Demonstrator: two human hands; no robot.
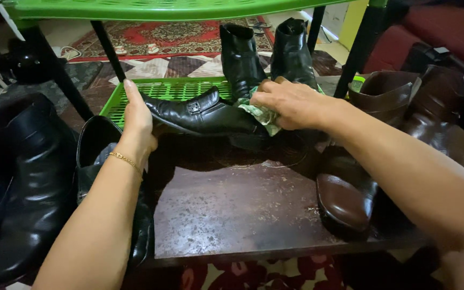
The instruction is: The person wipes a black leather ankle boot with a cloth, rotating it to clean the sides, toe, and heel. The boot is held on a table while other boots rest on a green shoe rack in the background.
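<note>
A dark, worn bench with a scratched, dull top stands before a green plastic rack, and a red patterned carpet lies on the floor behind. On the bench lies a black leather shoe with a small metal buckle, its toe turned to the left and its heel to the right, half resting at the edge of the rack's lower shelf.

The left hand is closed around the toe of the shoe and keeps it firm. The right hand is pressed together on a crumpled green cloth, which touches the heel part of the shoe. To wipe well here, I judge the toe must stay steady while the cloth moves with light, even pressure along the smooth leather.

The leather is glossy and soft in shape. Two tall black boots stand upright on the rack shelf behind. Brown boots and a brown shoe are at the right, more black boots at the left.
</note>
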